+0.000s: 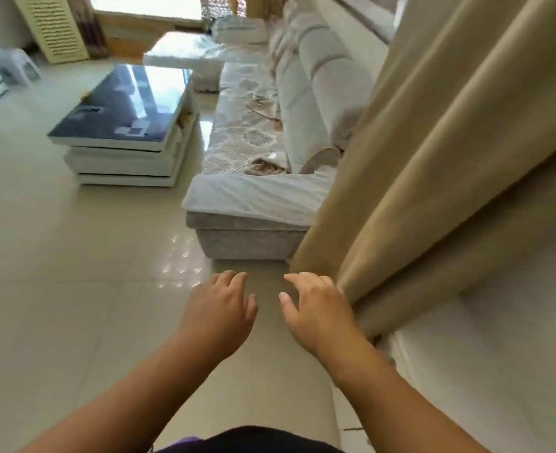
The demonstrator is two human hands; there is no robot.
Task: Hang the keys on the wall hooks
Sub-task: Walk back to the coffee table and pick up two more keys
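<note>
Hovering palm-down and empty over the floor [57, 289], left hand [219, 317] and right hand [319, 313] side by side, fingers loosely spread; keys and hooks showing nowhere, bearing untellable.

Curtain [450, 152], right: plain tan-beige. Sofa [253, 238], centre: grey base, white end cover, off-white back cushions; seat cover cream with brown and grey motif pattern. Coffee table [123, 109], far left: dark blue glossy top, white tiers. Floor [57, 289]: glossy cream tiles. Louvred panel [56, 24], far left: cream.
</note>
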